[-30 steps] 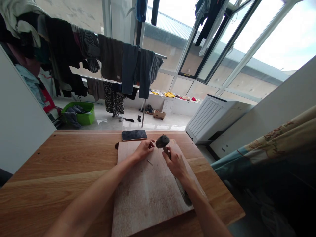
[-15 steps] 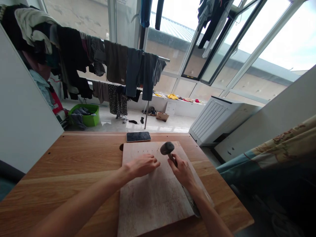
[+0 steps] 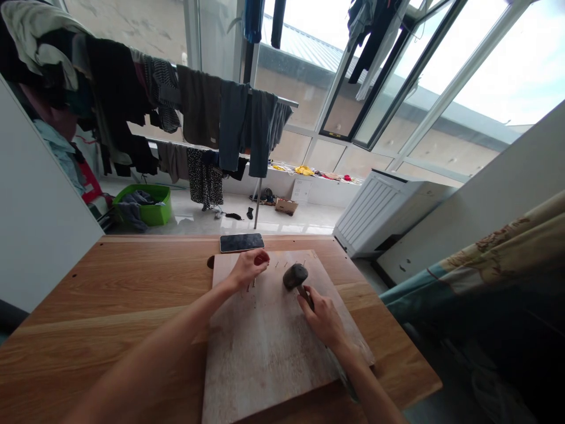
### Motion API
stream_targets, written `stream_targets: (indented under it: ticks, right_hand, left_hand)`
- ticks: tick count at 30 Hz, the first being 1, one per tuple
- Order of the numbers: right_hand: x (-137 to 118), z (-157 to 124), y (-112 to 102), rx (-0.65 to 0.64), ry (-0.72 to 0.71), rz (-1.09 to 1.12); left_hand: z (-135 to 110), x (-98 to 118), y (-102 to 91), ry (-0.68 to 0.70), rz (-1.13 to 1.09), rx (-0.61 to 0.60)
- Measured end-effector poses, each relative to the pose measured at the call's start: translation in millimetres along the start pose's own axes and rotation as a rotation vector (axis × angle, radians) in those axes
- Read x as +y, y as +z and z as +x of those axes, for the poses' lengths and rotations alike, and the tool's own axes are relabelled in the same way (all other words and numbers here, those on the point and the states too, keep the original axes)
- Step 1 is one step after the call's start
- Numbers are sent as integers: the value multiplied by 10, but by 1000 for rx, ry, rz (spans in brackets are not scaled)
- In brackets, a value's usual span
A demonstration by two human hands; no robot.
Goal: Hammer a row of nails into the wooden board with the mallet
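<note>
A pale wooden board (image 3: 282,341) lies on the table, with several thin nails (image 3: 286,264) standing near its far edge and more beside my left wrist. My left hand (image 3: 249,269) hovers over the board's far left part, its fingers pinched together; whatever is between the fingertips is too small to make out. My right hand (image 3: 322,315) is closed round the short handle of a mallet (image 3: 295,276) with a thick dark head. The mallet's head is over the board, right of the nails' middle. Under my right forearm, something along the board's right edge is mostly hidden.
A phone (image 3: 242,242) lies on the wooden table (image 3: 145,277) just beyond the board. Past the table stand a clothes rack with hanging laundry (image 3: 200,103), a green tub (image 3: 154,212) and a white ribbed appliance (image 3: 371,206). A curtain (image 3: 485,265) hangs at right.
My left hand has moved from the middle of the board up to its far left part, uncovering nails. The mallet stays in my right hand, its head slightly lower. The view has shifted a little.
</note>
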State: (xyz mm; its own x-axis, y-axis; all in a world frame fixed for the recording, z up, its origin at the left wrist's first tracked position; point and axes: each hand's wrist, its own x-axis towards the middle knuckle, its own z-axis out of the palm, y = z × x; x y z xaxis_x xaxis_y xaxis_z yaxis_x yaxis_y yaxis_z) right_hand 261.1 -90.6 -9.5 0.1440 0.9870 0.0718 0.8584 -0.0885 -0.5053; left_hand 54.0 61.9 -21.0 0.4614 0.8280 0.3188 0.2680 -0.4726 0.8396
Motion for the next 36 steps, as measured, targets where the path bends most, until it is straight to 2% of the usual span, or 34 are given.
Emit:
stream_targets:
  ticks: [3,9,18,25,29,33,36]
  right_hand:
    - [6,-1,2,-11,5,6]
    - [-5,7,-6,-16,11,27]
    - [-27,8,4,1,-4,35]
    - [-336,250,35,74,-48,25]
    - [-497,428,48,62,-92,-29]
    - [-532,496,66,35,-110,-73]
    - [-501,473,66,32,-112,-62]
  left_hand:
    - [58,-84,8,-64,-72,31]
    - [47,-90,45,27,2,29]
    - [50,-142,117,30,29,-3]
    - [59,-175,108,-15,-46,-5]
    - [47,-193,45,14,-107,-68]
    - [-39,-163,-132,63,66,-78]
    - [-177,-60,-312,231,353,-176]
